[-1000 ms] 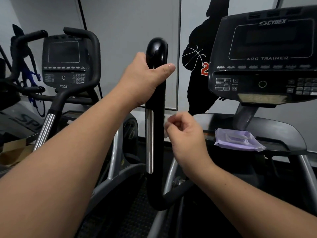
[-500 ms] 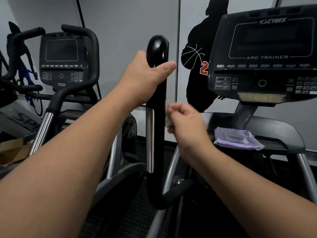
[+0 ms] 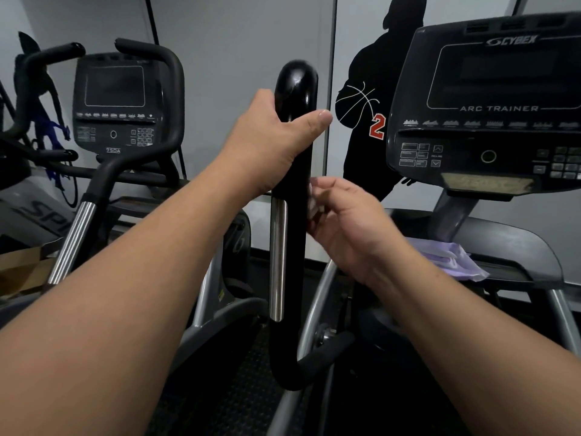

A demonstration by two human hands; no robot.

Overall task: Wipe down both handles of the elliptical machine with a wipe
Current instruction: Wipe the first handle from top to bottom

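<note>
Handle (image 3: pixel 294 171): left hand (image 3: pixel 276 143) wrapped round it near its top. Right hand (image 3: pixel 342 221), fist a moment ago, now loosened against handle below; wipe (image 3: pixel 312 204) barely visible beneath fingers. Wiping starting.

You're facing pale grey wall panels (image 3: pixel 239 73) bearing a black basketball-player silhouette decal (image 3: pixel 371 127); dark textured rubber floor matting (image 3: pixel 239 388) is lying below, brown cardboard box (image 3: pixel 22 272) sitting left.

We see a glossy black handle (image 3: pixel 294 171) with a smooth polished metal strip (image 3: pixel 278 259); at three o'clock, a matt plastic console (image 3: pixel 490 105); below it, a soft lilac plastic wipe pack (image 3: pixel 452 261).
</note>
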